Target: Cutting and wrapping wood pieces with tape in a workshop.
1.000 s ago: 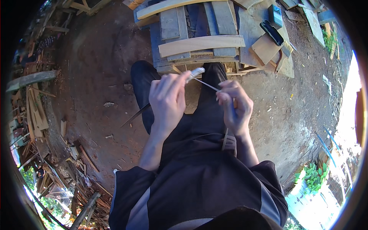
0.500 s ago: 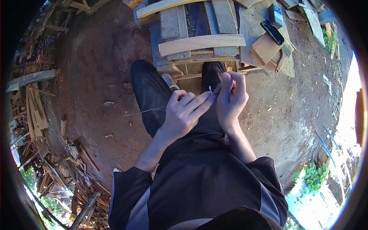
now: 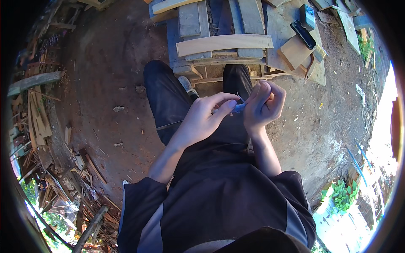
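Note:
My hands meet above my lap, in front of the low bench. The left hand [image 3: 202, 117] has its thumb and forefinger drawn together in a pinch. Curled fingers and a raised thumb close the right hand [image 3: 263, 105] just beside it. Between the fingertips shows a small pale-bluish thing [image 3: 239, 108] with a thin whitish end sticking up; its kind is too small to tell. A fine pale strand [image 3: 168, 125] crosses my dark trouser leg left of the left wrist; where it leads is hidden.
Beyond my knees stands a wooden bench [image 3: 185, 63] with grey boards and a pale curved plank [image 3: 223, 43] across it. At its right, a board holds an open black case [image 3: 303, 34], a blue box [image 3: 307, 17] and a brush [image 3: 315, 61]. Scrap wood [image 3: 40, 118] piles up on the left.
My left fingers have gone from stretched out to a thumb-and-forefinger pinch. The right hand has shifted slightly right, and the pale strand has drawn in from the left.

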Motion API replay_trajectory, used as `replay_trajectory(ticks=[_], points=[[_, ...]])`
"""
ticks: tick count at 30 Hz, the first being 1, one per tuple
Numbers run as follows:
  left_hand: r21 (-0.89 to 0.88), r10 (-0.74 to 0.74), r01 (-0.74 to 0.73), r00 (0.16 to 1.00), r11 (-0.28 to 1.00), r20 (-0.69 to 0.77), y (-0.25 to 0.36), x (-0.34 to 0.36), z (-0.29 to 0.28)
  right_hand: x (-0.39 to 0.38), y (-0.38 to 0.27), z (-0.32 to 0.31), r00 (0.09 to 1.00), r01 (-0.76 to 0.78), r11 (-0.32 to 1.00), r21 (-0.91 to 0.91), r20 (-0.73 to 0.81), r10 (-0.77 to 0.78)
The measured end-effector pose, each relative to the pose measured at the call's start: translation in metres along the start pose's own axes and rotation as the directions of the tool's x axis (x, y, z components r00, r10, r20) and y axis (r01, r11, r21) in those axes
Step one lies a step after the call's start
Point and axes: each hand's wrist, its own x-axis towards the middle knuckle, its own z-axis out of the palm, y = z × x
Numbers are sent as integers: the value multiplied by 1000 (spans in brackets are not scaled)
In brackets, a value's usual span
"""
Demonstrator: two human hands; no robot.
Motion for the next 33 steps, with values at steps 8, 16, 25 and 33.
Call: replay_trajectory(ticks=[8,16,25,33], points=[[216,199,-186,979,958,-42,3,9,9,6,-15,-1,989,-129,988,87,78,123],[417,385,-252,882,873,-273,-14,9,23,27,-9,-9,815,-459,879,126,454,361],[250,471,-399,752,882,-461,-15,9,13,12,10,-10,512,-767,628,136,718,470],[439,466,-229,677,869,-569,-31,27,2,-7,-30,-28,791,11,995,101,608,-71]])
